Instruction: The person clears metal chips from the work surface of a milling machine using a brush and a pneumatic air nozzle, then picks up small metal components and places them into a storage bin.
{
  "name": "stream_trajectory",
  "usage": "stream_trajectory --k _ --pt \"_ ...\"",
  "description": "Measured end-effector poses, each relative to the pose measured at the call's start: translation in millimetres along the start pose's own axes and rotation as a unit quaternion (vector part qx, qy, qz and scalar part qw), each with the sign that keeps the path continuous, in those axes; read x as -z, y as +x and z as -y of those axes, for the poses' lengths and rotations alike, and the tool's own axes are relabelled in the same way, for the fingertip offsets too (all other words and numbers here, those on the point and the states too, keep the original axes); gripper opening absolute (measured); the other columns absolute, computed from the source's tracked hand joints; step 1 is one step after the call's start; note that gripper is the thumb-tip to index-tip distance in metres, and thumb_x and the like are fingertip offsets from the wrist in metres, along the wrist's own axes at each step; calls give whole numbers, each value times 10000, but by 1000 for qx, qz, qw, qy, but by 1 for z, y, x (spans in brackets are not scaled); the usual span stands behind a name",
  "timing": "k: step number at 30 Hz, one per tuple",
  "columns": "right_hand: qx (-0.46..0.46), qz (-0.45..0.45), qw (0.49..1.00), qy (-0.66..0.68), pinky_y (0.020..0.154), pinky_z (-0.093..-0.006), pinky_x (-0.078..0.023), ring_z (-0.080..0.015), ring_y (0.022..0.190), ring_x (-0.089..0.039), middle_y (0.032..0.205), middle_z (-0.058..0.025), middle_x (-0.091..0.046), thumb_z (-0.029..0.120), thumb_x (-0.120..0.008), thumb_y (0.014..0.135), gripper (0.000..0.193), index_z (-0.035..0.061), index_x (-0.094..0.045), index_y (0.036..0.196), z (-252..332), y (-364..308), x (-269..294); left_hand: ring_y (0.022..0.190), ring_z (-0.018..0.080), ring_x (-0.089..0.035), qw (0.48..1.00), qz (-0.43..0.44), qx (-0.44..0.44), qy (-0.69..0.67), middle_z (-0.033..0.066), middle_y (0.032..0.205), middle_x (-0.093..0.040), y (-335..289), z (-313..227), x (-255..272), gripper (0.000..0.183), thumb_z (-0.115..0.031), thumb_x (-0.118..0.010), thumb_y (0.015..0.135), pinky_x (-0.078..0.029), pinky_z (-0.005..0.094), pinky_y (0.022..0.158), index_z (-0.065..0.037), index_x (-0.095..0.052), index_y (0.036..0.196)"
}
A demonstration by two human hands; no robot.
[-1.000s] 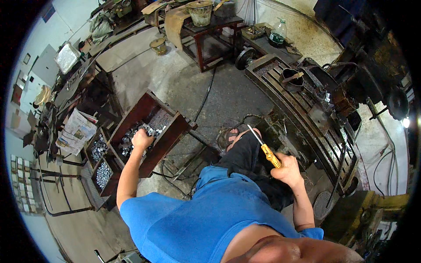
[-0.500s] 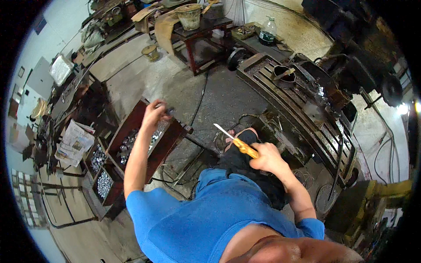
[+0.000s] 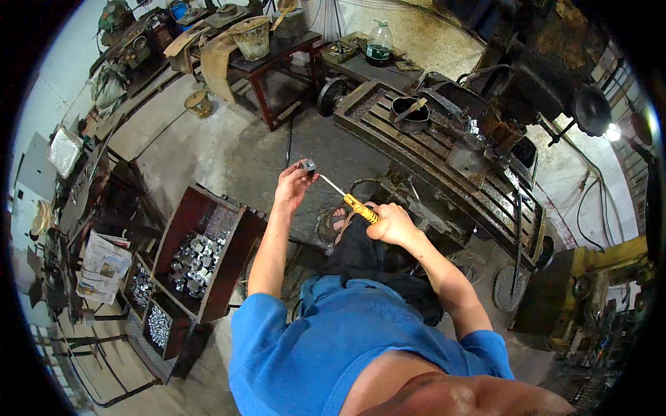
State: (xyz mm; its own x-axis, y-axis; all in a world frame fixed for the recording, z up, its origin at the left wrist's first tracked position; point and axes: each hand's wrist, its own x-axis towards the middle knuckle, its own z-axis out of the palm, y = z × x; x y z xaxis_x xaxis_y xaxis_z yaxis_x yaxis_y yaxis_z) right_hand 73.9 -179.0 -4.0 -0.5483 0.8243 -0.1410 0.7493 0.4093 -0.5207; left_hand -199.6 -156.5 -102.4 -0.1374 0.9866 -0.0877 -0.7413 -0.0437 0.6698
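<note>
Between the fingertips of my left hand (image 3: 296,186) is a small dark metal block (image 3: 308,166), held up over the floor. My right hand (image 3: 393,224) is wrapped round the yellow handle of a hand tool (image 3: 361,208) with a slim metal blade. Its tip reaches close to the block; whether it touches cannot be made out. Left of my left forearm stands a dark red-brown bin (image 3: 220,293) with a pile of small metal blocks (image 3: 199,263) in it. Two smaller compartments beside it hold little shiny parts (image 3: 159,326).
A slotted machine table (image 3: 444,159) runs along the right, with a black pot (image 3: 411,114) on it. At the back are a red-legged table (image 3: 267,97) and a large clear bottle (image 3: 379,45). Newspaper (image 3: 104,267) hangs at the left. My foot (image 3: 338,220) is below the tool.
My left hand has moved from above the bin, rightward to in front of me, with the block. My right hand has brought the yellow-handled tool leftward and up to it. The view has shifted.
</note>
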Motion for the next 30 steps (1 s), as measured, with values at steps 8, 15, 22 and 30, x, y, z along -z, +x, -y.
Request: stream_trajectory --k 8,15,22,30 --pt "-51 79 995 -39 674 -383 -493 -338 765 -609 764 -204 -617 282 -592 568 324 9 -649 733 -4 0 3 742 167 -551 996 -51 15 75 119 903 -573 9 7 -17 252 -69 -563 819 -479 412 789 71 -489 1016" --pt "-48 45 998 8 644 -392 -494 -353 721 -608 738 -203 -617 246 -562 544 333 -7 -642 746 -18 -17 26 422 130 -462 939 -29 48 340 28 552 -471 17 14 -49 255 -203 -587 839 -371 260 386 32 -515 774" --pt "-114 32 992 41 637 -415 -491 -367 733 -603 747 -222 -610 219 -564 529 330 -29 -626 737 -50 -62 69 457 155 -535 924 44 97 366 118 673 -593 46 44 -127 303 -214 -597 830 -399 246 378 73 -543 908" --pt "-174 -54 983 11 701 -399 -488 -366 791 -599 805 -232 -611 234 -556 541 358 -24 -634 777 -83 -105 86 484 159 -521 960 133 145 200 99 734 -597 74 109 -193 213 -174 -603 817 -395 269 412 34 -580 856"
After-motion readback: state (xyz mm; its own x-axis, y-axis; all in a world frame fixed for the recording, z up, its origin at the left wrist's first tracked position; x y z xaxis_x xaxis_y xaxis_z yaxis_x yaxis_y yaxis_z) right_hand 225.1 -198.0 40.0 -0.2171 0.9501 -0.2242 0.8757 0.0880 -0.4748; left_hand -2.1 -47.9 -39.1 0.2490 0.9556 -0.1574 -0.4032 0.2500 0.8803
